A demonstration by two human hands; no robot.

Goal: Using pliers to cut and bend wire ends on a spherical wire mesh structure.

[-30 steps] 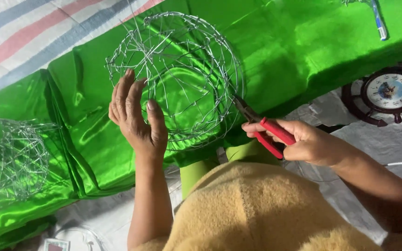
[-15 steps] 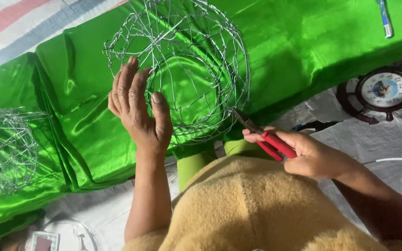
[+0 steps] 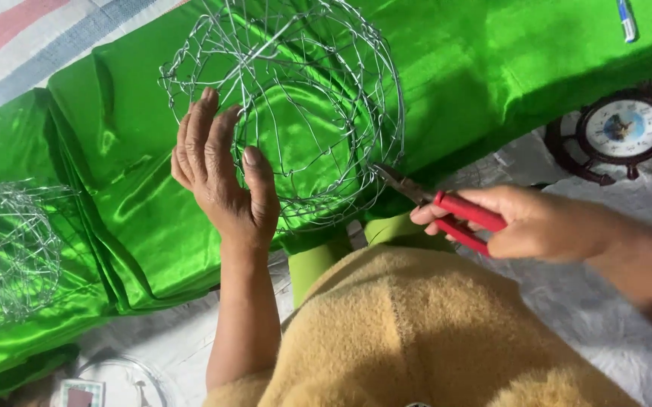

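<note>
The left hand [image 3: 220, 177] rests flat against the wire basket [image 3: 288, 105] on green satin cloth [image 3: 477, 68]. Right of the basket, the right hand [image 3: 529, 222] grips red-handled pliers [image 3: 446, 207], tips touching its rim.

We counted two wire frames on the green satin cloth [image 3: 492, 68]: one round wire frame [image 3: 296, 105] near the cloth's middle, a second wire frame [image 3: 6, 249] at its left edge. We saw one pair of red-handled pliers [image 3: 446, 211], and two hands at work, one left hand [image 3: 224, 177] and one right hand [image 3: 529, 222]. There was one pen [image 3: 626, 19] at the cloth's far right corner, one round wheel-shaped clock [image 3: 618, 132] off its right edge, and one striped cloth [image 3: 32, 45] at the far left corner.
</note>
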